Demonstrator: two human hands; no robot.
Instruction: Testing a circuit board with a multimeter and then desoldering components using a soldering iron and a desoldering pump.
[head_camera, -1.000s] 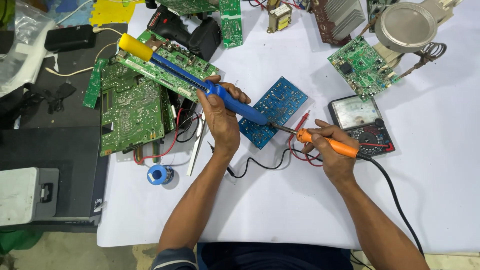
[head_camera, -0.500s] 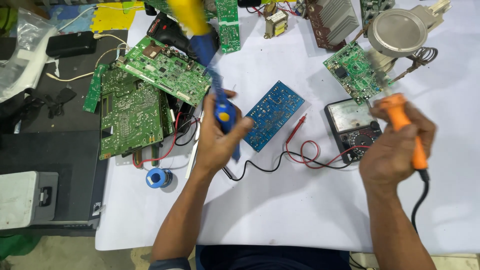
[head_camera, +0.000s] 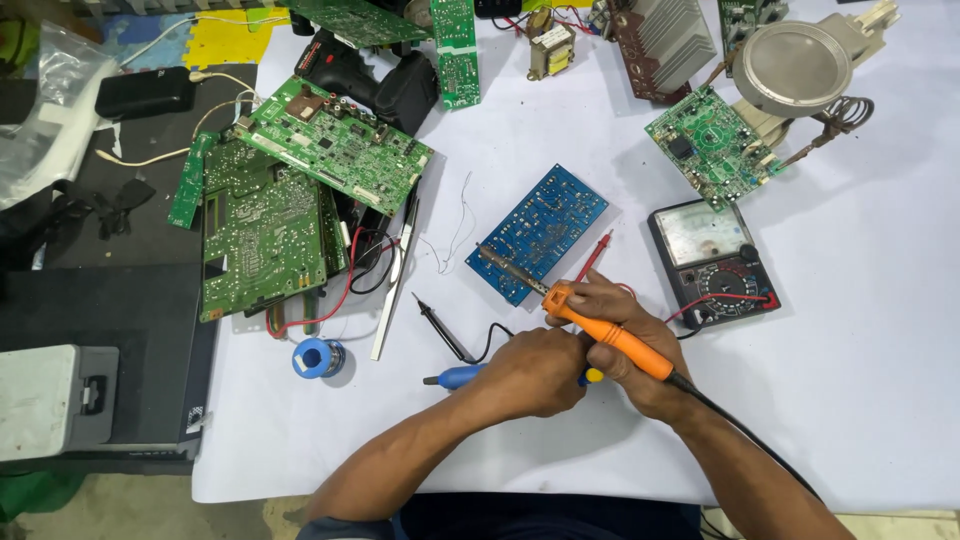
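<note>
Soldering iron (head_camera: 608, 333): orange handle, dark metal tip resting on the near edge of the blue circuit board (head_camera: 538, 233); right hand (head_camera: 632, 345) clamped round the handle. Left hand (head_camera: 530, 372) closed over a blue desoldering pump (head_camera: 452, 376) lying on the white table (head_camera: 860, 330). Multimeter (head_camera: 712, 262) just right; bare tabletop toward the near edge.

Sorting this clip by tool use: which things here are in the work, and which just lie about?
In hand:
right hand gripping the orange-handled soldering iron
left hand over the blue-handled desoldering pump
blue rectangular circuit board under the iron's tip

Lying about:
green circuit boards
black analogue multimeter
blue solder spool
round magnifier lamp
</note>
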